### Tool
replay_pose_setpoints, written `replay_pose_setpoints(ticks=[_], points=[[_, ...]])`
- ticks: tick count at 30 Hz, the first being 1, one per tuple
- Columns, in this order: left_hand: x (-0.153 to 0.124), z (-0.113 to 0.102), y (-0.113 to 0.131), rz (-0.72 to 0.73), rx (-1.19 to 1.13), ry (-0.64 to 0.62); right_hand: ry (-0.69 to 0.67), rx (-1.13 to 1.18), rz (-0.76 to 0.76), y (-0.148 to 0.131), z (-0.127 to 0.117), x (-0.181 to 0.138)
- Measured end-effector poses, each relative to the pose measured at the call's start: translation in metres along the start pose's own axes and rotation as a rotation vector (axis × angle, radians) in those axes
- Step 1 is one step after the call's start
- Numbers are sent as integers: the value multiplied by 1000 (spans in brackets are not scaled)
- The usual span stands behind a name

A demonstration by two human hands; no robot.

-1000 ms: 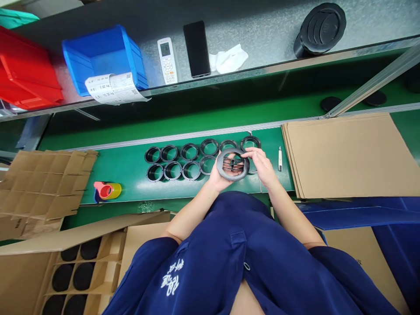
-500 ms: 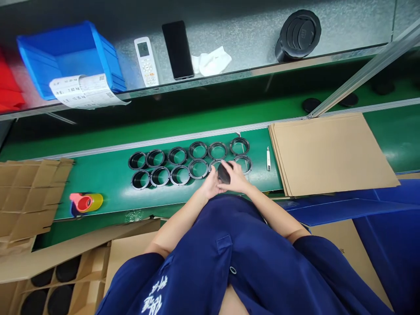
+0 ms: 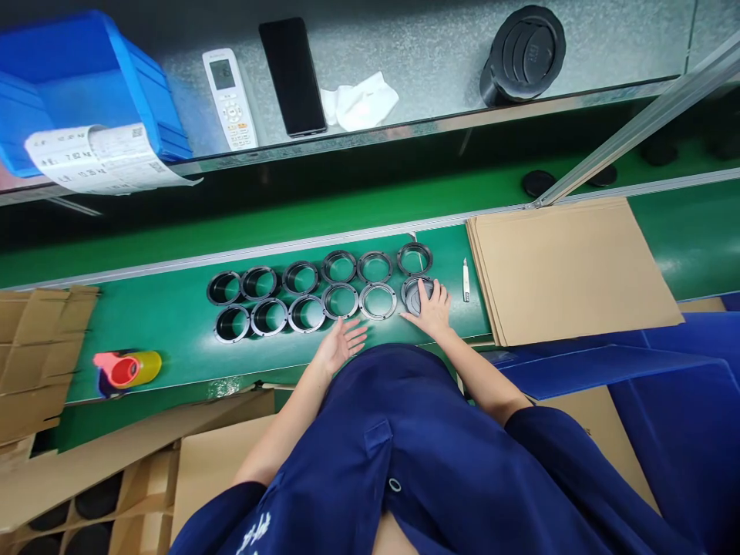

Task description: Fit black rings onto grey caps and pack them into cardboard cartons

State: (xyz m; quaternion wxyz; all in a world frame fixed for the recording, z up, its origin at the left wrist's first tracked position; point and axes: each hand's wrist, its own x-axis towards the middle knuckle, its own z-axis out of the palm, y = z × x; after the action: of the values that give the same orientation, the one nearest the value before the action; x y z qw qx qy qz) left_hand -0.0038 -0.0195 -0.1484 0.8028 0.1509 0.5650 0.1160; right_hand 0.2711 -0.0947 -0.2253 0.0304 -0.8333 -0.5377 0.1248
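Several black plastic rings [image 3: 301, 297] stand in two rows on the green bench [image 3: 173, 324]. My right hand [image 3: 432, 308] lies flat on a round black grille part [image 3: 413, 294] that sits in the near-row ring at the right end. Its fingers are stretched out over the part. My left hand [image 3: 342, 343] hovers open just in front of the near row, palm up, fingers apart, holding nothing.
A stack of flat cardboard sheets [image 3: 572, 266] lies right of the rings, a small knife [image 3: 465, 279] beside it. A tape roll [image 3: 124, 368] sits at left. A divided carton [image 3: 86, 501] with black parts stands at lower left. The shelf above holds a blue bin [image 3: 86, 92], remote [image 3: 228, 96], phone [image 3: 292, 77], cloth [image 3: 361, 100], black vent [image 3: 523, 54].
The black grille part, held up in both hands a second ago, now rests on the right-end ring under my right hand. My left hand has let go and drawn back left.
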Motion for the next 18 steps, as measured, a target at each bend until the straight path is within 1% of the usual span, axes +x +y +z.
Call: replay_pose_setpoints(ticks=[3, 6, 9, 12, 14, 16, 17, 18], points=[[2, -4, -1, -11, -14, 31, 16, 5, 22, -4, -3, 9], [5, -2, 2, -19, -21, 18, 6, 2, 12, -8, 2, 14], [7, 0, 9, 6, -38, 14, -58, -11, 10, -5, 9, 5], [8, -1, 14, 23, -39, 43, -116, -20, -13, -2, 5, -3], [10, -3, 15, 8, -31, 57, -69, -7, -49, -4, -5, -1], [10, -5, 16, -10, -20, 64, 40, 23, -83, -8, -14, 6], [10, -6, 17, -18, -14, 72, 80, 40, -103, -9, -16, 10], [10, -6, 18, -27, -8, 85, 89, 58, -129, -11, -16, 13]])
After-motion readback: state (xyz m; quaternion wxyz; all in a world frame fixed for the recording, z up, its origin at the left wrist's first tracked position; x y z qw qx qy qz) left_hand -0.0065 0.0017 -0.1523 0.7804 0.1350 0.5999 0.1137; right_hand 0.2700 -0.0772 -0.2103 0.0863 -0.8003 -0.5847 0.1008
